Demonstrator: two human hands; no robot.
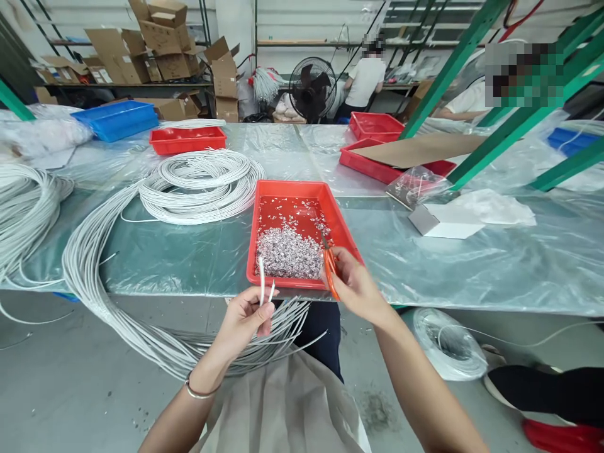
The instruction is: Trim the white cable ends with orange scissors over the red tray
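My left hand (245, 321) is closed round two thin white wire ends (262, 283) that stick upward, just in front of the table edge. My right hand (353, 283) grips an orange-handled cutting tool (329, 264) whose tip points into a red tray (264, 195). The tray holds a heap of small silvery-white cut pieces (287, 251). A long bundle of white wires (89, 251) runs from the table down across my lap to my left hand.
Coils of white wire (198, 182) lie on the plastic-covered table (495, 251). More red trays (186, 138), a blue bin (116, 119), cardboard (415, 150) and green frame struts (514, 129) stand farther back. Another wire coil (448, 343) lies on the floor. People work in the background.
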